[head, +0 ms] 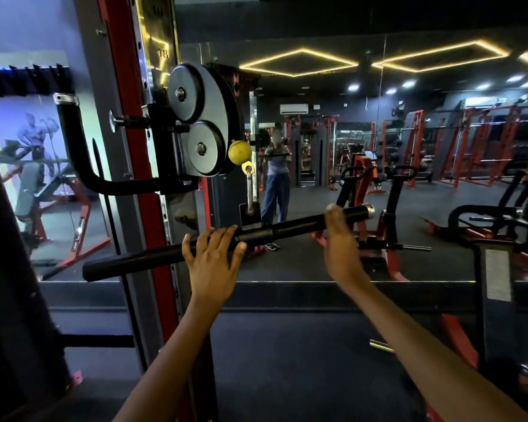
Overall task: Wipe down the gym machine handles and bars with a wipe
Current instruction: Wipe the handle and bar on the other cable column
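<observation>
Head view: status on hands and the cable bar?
Left hand on black bar, fingers spread over it. Right hand blurred at the bar's right grip; hold unclear. No wipe visible. Nothing blocking.

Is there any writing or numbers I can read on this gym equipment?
"183", roughly: number on the steel upright; the middle digit is unclear.
Another number above it: too blurred to read.
White label on the right-hand machine: no legible text.
</observation>
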Tool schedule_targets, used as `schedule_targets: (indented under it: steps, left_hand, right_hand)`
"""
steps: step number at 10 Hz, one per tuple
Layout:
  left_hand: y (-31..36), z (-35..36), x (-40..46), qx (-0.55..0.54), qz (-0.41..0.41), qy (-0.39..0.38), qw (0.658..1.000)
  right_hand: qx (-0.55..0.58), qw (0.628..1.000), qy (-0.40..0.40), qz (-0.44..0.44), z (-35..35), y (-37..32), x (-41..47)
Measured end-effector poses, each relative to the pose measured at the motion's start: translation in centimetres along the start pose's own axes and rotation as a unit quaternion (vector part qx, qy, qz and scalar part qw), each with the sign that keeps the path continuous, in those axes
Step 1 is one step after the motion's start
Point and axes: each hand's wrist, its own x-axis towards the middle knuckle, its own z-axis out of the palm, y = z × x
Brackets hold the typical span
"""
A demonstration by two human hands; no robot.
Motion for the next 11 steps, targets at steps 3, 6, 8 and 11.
schedule_targets:
  steps: [3,6,8,11]
  left_hand:
    - [-0.5,-0.3,-0.2,0.011,0.028,-0.019,0.999]
    - [-0.3,0.2,-0.5,0.012,0.022,-0.024,0.999]
    - [-0.2,0.1,-0.3,0.011,0.034,-0.018,0.999]
    - [-0.7,0.6,-0.3,-0.023,0.031,-0.029,0.999]
  right_hand:
    - [-0.038,0.990,0.114,0.077,-3.6,4.0,1.0]
    - [-0.106,0.987,-0.031,-0.113,-3.8,-4.5,2.3]
    - [-0.092,0.986,0.021,0.137,-7.1,-4.7,3.0]
    - [-0.069,0.986,-0.049,-0.143,-0.7,-10.7,0.0]
